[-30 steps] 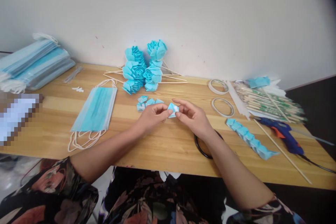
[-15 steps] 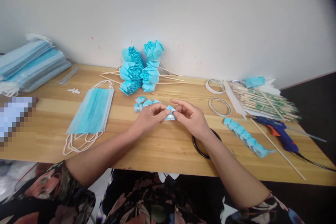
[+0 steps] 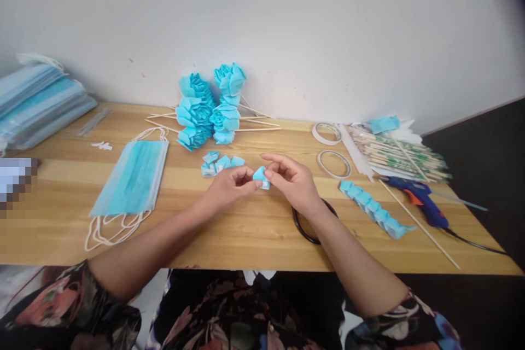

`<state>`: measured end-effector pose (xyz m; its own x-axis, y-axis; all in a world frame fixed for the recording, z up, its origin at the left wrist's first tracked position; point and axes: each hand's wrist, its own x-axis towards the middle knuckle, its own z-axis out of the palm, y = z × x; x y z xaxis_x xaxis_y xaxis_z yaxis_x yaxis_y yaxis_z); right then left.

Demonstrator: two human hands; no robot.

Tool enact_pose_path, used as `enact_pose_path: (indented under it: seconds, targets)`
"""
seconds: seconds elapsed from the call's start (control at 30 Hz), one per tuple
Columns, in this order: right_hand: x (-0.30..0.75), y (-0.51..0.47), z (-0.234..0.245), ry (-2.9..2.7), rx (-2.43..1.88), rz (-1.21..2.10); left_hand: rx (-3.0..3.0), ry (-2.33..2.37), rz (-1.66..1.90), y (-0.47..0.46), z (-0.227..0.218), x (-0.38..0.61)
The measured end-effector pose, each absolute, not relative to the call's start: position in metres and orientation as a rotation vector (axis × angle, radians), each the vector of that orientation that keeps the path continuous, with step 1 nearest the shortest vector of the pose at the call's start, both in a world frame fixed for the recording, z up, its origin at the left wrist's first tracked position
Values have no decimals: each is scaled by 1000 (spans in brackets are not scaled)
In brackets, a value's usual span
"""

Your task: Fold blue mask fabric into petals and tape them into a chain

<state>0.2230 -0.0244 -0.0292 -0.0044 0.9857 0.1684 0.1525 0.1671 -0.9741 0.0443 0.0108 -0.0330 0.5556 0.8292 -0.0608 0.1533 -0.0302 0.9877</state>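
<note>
A small, folded light-blue piece of soft sheet material with a white patch (image 3: 261, 174) sits at the centre of the clock, raised just over the table, with twelve toward the wall. Both hands come together on it: the left hand (image 3: 229, 186) pinches its side at nine with thumb and finger, and the right hand (image 3: 293, 180) grips its edge at three, thumb in front, index finger arched above. The fingers behind it are hidden.

The step looks like creasing. To do it well, the left pinch should probably stay firm and fixed while the right thumb presses the fold from the point outward. Soft material likely springs open, so each crease would want a steady squeeze, and the white patch should stay flat.

Just beside the left hand, between nine and ten, lies a cluster of small blue folded pieces (image 3: 222, 162), useful for matching size and angle. Farther out, blue ruffled fabric flowers on thin pale sticks (image 3: 192, 112) lie toward eleven. Past three, a pleated light-blue strip (image 3: 371, 208) lies before a blue glue gun with an orange trigger (image 3: 435, 216), both well apart from the fingers.
</note>
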Motion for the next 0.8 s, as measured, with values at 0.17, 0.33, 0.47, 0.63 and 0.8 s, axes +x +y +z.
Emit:
enact_pose_path:
  seconds: [0.17, 0.33, 0.47, 0.63, 0.8]
  targets:
    - [225, -25, -28, -1330, -1239, 968, 1564, 915, 681, 10, -32, 44]
    - [227, -24, -26, -1319, -1224, 1055, 1488, 949, 736, 8, -28, 42]
    - [226, -24, -28, -1419, -1210, 1086, 1457, 954, 754, 10, -27, 41]
    - [219, -27, -29, -1578, -1239, 954, 1428, 924, 742, 11, -25, 42]
    - [215, -31, -28, -1812, -1244, 747, 1417, 875, 778, 11, -26, 42]
